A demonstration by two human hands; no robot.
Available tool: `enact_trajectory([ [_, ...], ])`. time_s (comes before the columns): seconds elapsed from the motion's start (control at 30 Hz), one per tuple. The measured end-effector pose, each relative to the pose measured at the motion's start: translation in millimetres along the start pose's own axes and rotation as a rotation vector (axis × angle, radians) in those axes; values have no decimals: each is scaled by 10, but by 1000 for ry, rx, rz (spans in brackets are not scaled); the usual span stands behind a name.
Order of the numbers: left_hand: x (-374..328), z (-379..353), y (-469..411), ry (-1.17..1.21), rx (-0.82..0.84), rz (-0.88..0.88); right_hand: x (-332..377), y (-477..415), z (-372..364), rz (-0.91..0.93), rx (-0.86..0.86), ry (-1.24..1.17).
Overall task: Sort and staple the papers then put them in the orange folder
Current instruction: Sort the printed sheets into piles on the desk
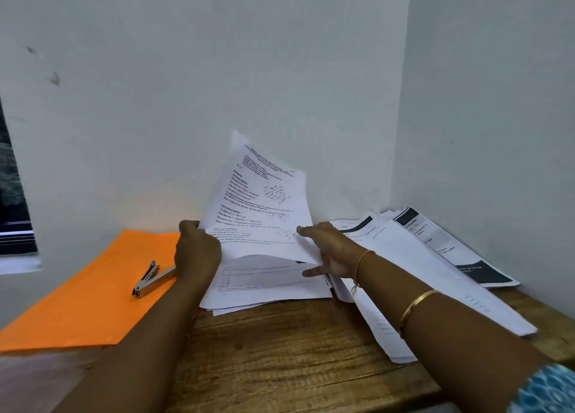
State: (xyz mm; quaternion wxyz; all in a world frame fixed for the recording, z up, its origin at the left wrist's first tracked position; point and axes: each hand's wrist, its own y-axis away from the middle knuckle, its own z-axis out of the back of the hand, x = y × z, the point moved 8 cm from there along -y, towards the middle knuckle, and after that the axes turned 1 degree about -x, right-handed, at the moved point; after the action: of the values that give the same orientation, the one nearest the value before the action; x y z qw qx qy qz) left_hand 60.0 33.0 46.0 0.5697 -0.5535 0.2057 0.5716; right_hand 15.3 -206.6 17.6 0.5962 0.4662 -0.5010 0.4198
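Note:
A printed white sheet (261, 204) stands lifted, tilted back toward the wall, above a stack of white papers (267, 285) on the wooden table (280, 356). My left hand (196, 250) grips the sheet's lower left edge. My right hand (329, 250) pinches its lower right corner, with the other fingers spread over the stack. The orange folder (90, 294) lies flat on the left, and a metal stapler (151, 280) rests on it just left of my left hand.
More papers (435, 275) are spread in overlapping piles at the right, some with dark printed blocks, reaching the corner wall (485, 101). A window (12, 201) is at the far left. The table's front edge runs close to me.

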Motion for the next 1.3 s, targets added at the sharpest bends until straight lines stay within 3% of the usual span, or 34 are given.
enact_trajectory([
  [0.07,-33,-75,15,54,39,-5,-10,2,66,-21,27,-116],
  [0.2,-131,-309,144,56,192,-92,14,-17,421,-30,-76,-204],
  [0.4,-194,-722,466,-205,507,-266,172,194,1320,24,-496,362],
  [0.53,-78,-646,376,-498,409,-314,81,371,1807,44,-599,647],
  [0.63,130,-570,285,-809,432,-211,-112,457,1990,-48,-559,822],
  [0.7,250,-533,254,-893,464,-135,-203,484,2021,-94,-525,941],
  [1.13,437,-446,120,-795,448,-35,-375,443,1745,-76,-572,1403],
  [1.3,415,-345,2,-642,345,-39,-160,467,1561,80,-667,1554],
])
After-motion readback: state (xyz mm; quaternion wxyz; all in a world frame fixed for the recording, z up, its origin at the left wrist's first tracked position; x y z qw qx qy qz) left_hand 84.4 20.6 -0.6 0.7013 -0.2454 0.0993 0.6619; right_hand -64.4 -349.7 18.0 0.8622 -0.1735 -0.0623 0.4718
